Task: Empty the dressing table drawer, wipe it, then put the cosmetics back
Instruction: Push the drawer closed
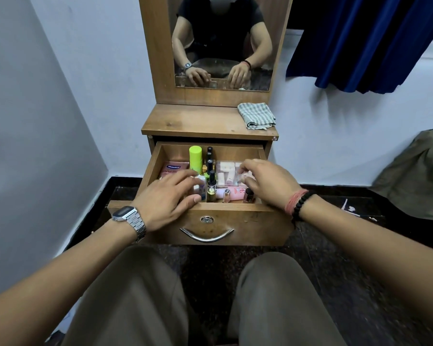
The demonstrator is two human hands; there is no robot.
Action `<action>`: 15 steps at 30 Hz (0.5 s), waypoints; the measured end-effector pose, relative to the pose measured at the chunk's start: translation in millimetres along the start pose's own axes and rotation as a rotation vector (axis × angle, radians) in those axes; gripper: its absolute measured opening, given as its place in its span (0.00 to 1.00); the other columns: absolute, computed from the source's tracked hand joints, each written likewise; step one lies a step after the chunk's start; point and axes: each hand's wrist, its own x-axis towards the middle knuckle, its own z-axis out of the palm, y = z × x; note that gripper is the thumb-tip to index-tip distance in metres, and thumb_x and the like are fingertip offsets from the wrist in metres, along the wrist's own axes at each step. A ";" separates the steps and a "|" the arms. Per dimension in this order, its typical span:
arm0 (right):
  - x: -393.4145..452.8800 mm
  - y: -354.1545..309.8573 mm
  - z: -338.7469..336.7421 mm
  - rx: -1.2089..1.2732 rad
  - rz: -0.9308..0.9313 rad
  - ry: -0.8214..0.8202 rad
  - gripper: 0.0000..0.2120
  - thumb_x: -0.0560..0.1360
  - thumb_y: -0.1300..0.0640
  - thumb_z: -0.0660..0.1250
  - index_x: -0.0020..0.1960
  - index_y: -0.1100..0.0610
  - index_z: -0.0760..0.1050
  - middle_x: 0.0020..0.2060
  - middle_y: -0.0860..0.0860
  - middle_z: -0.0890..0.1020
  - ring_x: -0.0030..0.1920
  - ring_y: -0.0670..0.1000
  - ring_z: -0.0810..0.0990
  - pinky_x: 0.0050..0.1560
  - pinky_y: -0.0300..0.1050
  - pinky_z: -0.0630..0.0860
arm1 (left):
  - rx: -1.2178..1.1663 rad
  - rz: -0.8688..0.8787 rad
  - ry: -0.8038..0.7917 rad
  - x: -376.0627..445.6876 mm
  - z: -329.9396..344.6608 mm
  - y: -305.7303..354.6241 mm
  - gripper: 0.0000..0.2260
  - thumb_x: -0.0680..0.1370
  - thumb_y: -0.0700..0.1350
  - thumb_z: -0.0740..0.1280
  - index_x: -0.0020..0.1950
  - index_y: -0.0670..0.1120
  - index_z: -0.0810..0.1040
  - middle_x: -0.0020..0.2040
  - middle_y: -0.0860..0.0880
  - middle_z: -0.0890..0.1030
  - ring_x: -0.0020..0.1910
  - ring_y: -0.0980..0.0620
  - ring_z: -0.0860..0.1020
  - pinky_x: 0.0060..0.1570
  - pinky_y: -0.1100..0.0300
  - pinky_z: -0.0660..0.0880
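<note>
**Drawer open, both hands inside, cosmetics not yet removed**

Pale wall [73,71], dark floor; wooden dressing table [198,121] with one mirror [223,46] is standing ahead of the hands. One folded striped cloth [256,116] is lying on its top, beyond the right hand. One drawer [235,221] is sitting pulled out.

Contents: one lime-green tube [195,157], one pink sachet [174,168], one clear box [229,174] of small pale items between the hands, several dark-capped bottles [210,168].

Left hand [170,193] is curling round a small white bottle [200,183]. Right hand [265,181] is pinching the clear box's edge.
</note>
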 end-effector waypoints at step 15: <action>-13.5 -36.3 48.0 -0.011 0.057 0.156 0.28 0.78 0.34 0.50 0.74 0.44 0.60 0.78 0.48 0.53 0.78 0.49 0.50 0.73 0.55 0.54 | 0.187 -0.165 0.155 6.6 11.1 -5.6 0.31 0.78 0.66 0.41 0.73 0.52 0.64 0.76 0.52 0.61 0.74 0.50 0.61 0.71 0.46 0.62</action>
